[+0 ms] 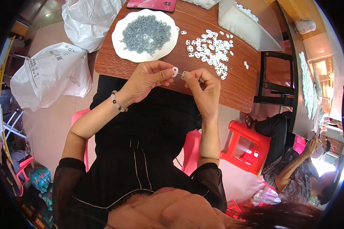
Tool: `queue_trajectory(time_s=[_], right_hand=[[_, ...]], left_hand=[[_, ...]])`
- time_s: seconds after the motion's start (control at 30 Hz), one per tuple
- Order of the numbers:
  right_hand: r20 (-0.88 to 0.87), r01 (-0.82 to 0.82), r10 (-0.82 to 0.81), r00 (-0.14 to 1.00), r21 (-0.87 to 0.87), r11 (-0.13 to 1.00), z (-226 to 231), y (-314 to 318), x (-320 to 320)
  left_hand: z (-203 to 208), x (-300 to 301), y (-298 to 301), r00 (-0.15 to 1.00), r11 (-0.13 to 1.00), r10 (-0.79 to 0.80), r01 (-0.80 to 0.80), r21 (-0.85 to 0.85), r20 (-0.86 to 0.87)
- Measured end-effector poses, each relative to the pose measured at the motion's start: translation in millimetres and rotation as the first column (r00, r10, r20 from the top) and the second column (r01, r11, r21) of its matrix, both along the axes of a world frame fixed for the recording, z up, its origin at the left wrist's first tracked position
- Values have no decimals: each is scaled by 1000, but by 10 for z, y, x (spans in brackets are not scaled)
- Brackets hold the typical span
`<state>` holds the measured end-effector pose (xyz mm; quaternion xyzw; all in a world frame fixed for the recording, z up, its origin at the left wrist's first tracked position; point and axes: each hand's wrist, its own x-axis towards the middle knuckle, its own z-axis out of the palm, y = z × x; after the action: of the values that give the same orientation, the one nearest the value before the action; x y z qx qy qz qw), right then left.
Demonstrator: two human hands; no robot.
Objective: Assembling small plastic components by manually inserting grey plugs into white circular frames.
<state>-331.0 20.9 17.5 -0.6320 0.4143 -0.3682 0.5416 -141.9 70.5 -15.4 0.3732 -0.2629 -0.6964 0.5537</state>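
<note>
My left hand (151, 78) pinches a small white oval piece with holes (175, 71) between thumb and forefinger, just over the table's near edge. Close beside it, my right hand (202, 86) is closed on a thin, small metal piece (182, 75) that reaches toward the white piece. Whether the two pieces are hooked together is too small to tell. Beyond my left hand stands a white scalloped plate (120, 49) heaped with small grey metal pieces (147, 34). Many loose white pieces with holes (214, 49) lie spread on the table beyond my right hand.
The brown wooden table (233, 89) also bears a pink phone (152, 4) and a large translucent bin (248, 28) of white pieces. White sacks (51, 74) stand at left. At right are a red stool (246, 147) and another person (294, 168) at a second table.
</note>
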Motion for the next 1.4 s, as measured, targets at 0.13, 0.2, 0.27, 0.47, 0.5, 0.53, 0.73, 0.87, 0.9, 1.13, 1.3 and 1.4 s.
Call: queue_trajectory(time_s=[0.13, 0.2, 0.27, 0.47, 0.5, 0.53, 0.73, 0.87, 0.9, 1.13, 1.3, 1.4], right_hand=[[-22, 0, -1, 1000, -5, 1000, -7, 8, 5], [-17, 5, -5, 1000, -3, 1000, -9, 12, 11], [-17, 7, -8, 1000, -11, 1000, -8, 16, 13], [-30, 4, -5, 1000, -28, 1000, -15, 3, 15], [-22, 3, -4, 1000, -45, 999, -17, 2, 15], [-22, 3, -4, 1000, -45, 999, -3, 7, 18], [-42, 14, -13, 999, 6, 1000, 3, 17, 19], [-29, 14, -13, 999, 20, 1000, 23, 34, 43], [-9, 18, -18, 1000, 36, 999, 28, 39, 50], [-25, 7, -7, 1000, -8, 1000, -2, 36, 40], [-39, -7, 6, 999, -31, 999, -45, 56, 61], [19, -52, 52, 998, 6, 999, -34, 56, 75]], left_hand=[[-5, 7, 4, 1000, 1000, -3, 3, 4, 2], [-1, 6, 8, 1000, 1000, 3, -3, -8, 30], [15, 2, 11, 999, 1000, 6, -6, -11, 37], [-2, 4, 0, 999, 1000, 17, -16, -11, 41], [-7, 1, -2, 999, 1000, 16, -15, -13, 37], [-13, 0, -5, 999, 1000, 16, -15, -13, 37], [-27, 0, -5, 998, 1000, 19, -18, -13, 54], [-19, 1, 6, 997, 999, 28, -26, -31, 72], [-14, 1, 9, 997, 999, 31, -28, -35, 76], [-34, -1, 24, 996, 999, 31, -28, -44, 78], [-26, -38, 29, 990, 997, 11, -1, -74, 144], [-2, -14, 39, 994, 999, 16, -11, -52, 110]])
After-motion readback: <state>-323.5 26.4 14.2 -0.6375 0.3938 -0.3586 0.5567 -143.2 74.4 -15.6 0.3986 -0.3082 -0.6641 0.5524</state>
